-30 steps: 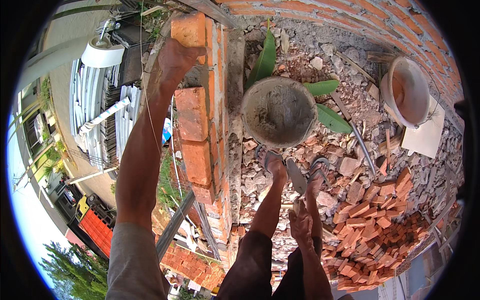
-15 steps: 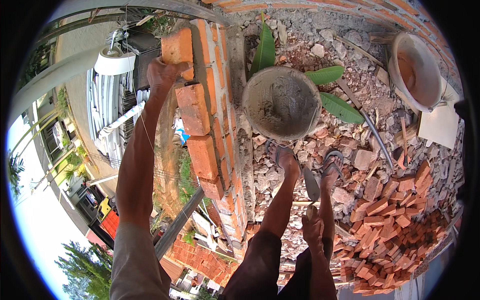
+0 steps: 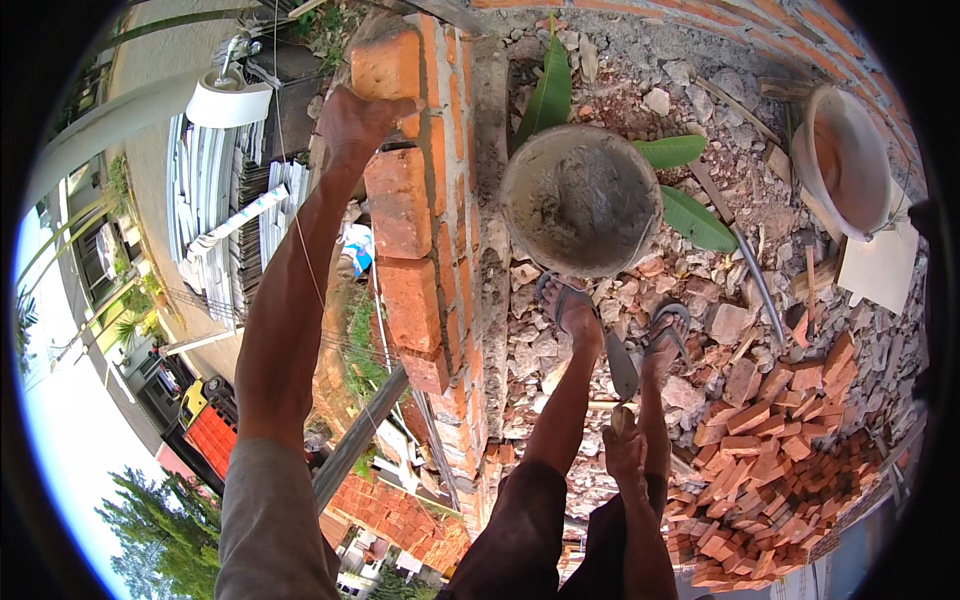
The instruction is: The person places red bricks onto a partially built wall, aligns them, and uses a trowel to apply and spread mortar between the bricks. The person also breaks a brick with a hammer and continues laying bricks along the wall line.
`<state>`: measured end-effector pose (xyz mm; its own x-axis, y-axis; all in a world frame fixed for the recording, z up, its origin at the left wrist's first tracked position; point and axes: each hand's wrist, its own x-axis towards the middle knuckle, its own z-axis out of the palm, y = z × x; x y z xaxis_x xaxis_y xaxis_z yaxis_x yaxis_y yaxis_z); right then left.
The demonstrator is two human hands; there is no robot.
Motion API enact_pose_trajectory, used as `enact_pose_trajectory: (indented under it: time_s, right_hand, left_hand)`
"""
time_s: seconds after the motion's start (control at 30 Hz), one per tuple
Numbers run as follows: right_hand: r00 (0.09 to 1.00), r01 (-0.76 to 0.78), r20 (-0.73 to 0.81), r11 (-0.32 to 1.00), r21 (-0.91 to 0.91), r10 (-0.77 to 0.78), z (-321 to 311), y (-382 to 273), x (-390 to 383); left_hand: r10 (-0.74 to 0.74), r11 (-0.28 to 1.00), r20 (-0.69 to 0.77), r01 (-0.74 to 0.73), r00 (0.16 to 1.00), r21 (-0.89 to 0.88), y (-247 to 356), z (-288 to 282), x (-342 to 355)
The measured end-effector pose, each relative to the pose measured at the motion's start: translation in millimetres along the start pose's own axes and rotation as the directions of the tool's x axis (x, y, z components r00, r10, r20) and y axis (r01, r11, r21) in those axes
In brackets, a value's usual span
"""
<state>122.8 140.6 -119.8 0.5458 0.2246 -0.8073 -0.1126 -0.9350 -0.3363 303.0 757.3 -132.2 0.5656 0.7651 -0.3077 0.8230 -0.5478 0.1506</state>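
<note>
L hand (image 3: 352,122) fingers (image 3: 392,108) wrap top brick's (image 3: 385,65) near edge.

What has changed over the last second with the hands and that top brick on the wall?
Little moved. The left hand stays on the top brick at the far end of the brick wall; hand and brick sit the same way, and only the view shifted slightly. The right hand still hangs low holding the trowel. The mortar bucket and both feet have not moved.

Rubble-strewn ground (image 3: 560,360), mortar-filled bucket (image 3: 580,200) standing on it near the brick wall (image 3: 450,250), pale empty basin (image 3: 850,160) far right, loose brick pile (image 3: 790,470) near right
</note>
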Motion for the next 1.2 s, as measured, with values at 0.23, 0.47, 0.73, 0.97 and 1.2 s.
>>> enact_pose_trajectory:
  time_s: [0.23,0.47,0.73,0.97,1.2]
  right_hand:
    - [0.981,-0.085,0.170,0.996,-0.038,0.090,-28,-41,8]
    - [0.980,0.126,0.147,0.991,0.043,-0.131,-72,-117,34]
    - [0.950,0.253,0.122,0.938,0.236,-0.287,-67,-217,112]
    - [0.896,0.336,0.015,0.701,0.629,-0.443,-12,-301,175]
    - [0.948,0.284,-0.065,0.735,0.615,-0.312,-54,-346,155]
  left_hand:
    - [0.130,0.990,-0.057,-0.133,0.990,-0.056,-11,11,1]
    - [0.209,0.840,0.148,-0.100,0.967,-0.534,-57,13,22]
    - [0.166,0.794,0.046,-0.106,0.985,-0.598,-74,57,24]
    - [0.081,0.905,0.045,-0.054,0.996,-0.423,-63,50,13]
    - [0.040,0.857,-0.031,-0.050,0.999,-0.514,-73,81,19]
